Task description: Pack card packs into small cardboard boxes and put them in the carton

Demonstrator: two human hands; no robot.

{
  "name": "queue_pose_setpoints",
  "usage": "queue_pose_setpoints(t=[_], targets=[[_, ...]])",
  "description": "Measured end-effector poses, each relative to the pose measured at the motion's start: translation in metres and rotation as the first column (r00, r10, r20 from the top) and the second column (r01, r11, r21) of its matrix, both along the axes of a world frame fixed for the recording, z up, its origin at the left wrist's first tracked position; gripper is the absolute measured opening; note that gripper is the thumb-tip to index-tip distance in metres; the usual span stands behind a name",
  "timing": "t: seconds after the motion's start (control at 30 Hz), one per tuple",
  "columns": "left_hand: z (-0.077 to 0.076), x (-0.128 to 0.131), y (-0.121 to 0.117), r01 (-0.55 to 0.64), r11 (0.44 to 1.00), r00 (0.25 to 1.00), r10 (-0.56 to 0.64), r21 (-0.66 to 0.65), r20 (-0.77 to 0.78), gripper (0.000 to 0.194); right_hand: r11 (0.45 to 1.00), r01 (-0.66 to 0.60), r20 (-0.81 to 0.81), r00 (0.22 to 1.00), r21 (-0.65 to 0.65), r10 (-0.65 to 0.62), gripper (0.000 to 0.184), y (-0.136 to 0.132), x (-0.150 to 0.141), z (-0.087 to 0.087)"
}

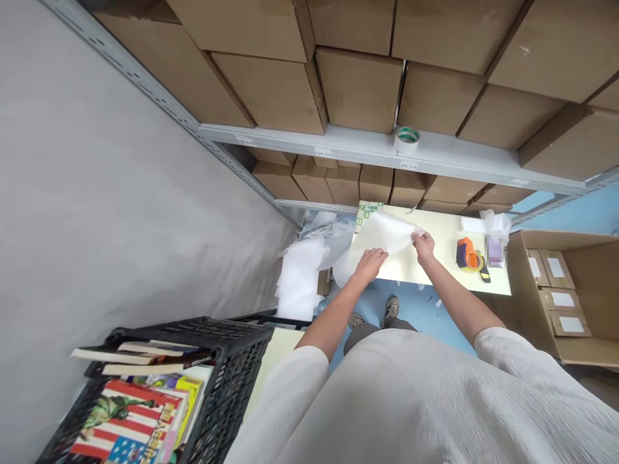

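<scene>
I stand over a low pale table [445, 270] and hold a thin white sheet of foam wrap [384, 233] above it. My left hand [370, 263] grips the sheet's near lower edge, fingers curled on it. My right hand [424, 247] pinches the sheet's right edge. The sheet hangs slightly crumpled between the two hands. More white wrap sheets [302, 274] lie piled to the left of the table, by the wall.
An orange tape dispenser [468, 255] and a white crumpled packet [496, 227] lie on the table's right. An open carton [565, 293] of small boxes stands right. A black crate [193, 374] with books sits near left. Shelves of cartons [358, 90] and a tape roll [407, 137] are ahead.
</scene>
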State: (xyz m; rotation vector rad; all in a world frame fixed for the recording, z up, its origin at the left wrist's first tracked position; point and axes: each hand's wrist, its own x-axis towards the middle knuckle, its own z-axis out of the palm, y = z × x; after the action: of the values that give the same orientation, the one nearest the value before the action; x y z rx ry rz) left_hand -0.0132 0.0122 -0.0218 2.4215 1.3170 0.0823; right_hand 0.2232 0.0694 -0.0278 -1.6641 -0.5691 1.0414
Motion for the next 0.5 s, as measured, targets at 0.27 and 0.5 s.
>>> queue_pose_setpoints(t=[0.27, 0.5], targets=[[-0.034, 0.016, -0.005, -0.02, 1.0, 0.991, 0.017, -0.019, -0.136, 0.042, 0.978, 0.092, -0.075, 0.991, -0.186, -0.107, 0.035, -0.037, 0.056, -0.035], [-0.059, 0.0, 0.0, -0.12, 0.989, 0.962, 0.095, -0.087, -0.254, 0.033, 0.969, 0.002, -0.249, 0.966, -0.249, -0.066, 0.035, -0.052, 0.08, -0.048]])
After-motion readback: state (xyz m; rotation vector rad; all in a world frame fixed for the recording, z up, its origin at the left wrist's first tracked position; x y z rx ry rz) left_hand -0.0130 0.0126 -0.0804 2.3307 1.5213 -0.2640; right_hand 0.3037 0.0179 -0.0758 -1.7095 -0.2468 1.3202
